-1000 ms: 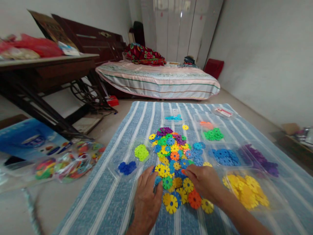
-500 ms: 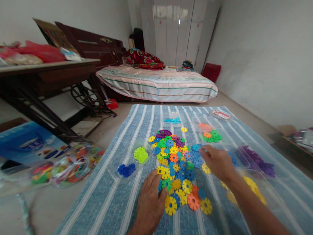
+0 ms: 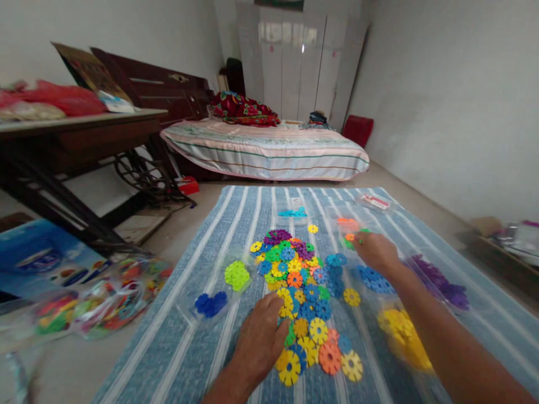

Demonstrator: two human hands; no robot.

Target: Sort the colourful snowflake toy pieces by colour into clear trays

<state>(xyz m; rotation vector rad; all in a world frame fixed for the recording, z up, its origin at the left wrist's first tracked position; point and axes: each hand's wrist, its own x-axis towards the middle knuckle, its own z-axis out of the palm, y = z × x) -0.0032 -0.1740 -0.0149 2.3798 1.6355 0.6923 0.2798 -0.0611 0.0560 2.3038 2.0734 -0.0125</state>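
A pile of flower-shaped plastic discs [image 3: 295, 279] in yellow, blue, green, orange and purple lies on the striped cloth. My left hand [image 3: 261, 332] rests at the pile's near left side, thumb apart from bent fingers, fingertips touching yellow discs [image 3: 285, 303]. Over a clear box of green discs [image 3: 348, 244] and an orange one, my right hand [image 3: 376, 251] has its fingers pinched together; anything between them is too small to make out. Just nearer than that hand sit blue discs [image 3: 376, 279] in another box. My right forearm partly covers a box of yellow discs [image 3: 402, 334].
Clear boxes hold purple discs [image 3: 440, 280] at right, lime discs [image 3: 237, 276] and dark blue discs [image 3: 210, 304] at left, and light blue discs [image 3: 293, 213] at the back. Bags of coloured pieces [image 3: 113, 303] lie on the floor. A bed [image 3: 269, 151] stands beyond.
My right hand has moved from the blue discs at the pile's right side, away from me and rightward, to the box of green discs. My left hand stays at the pile, fingers more bent.
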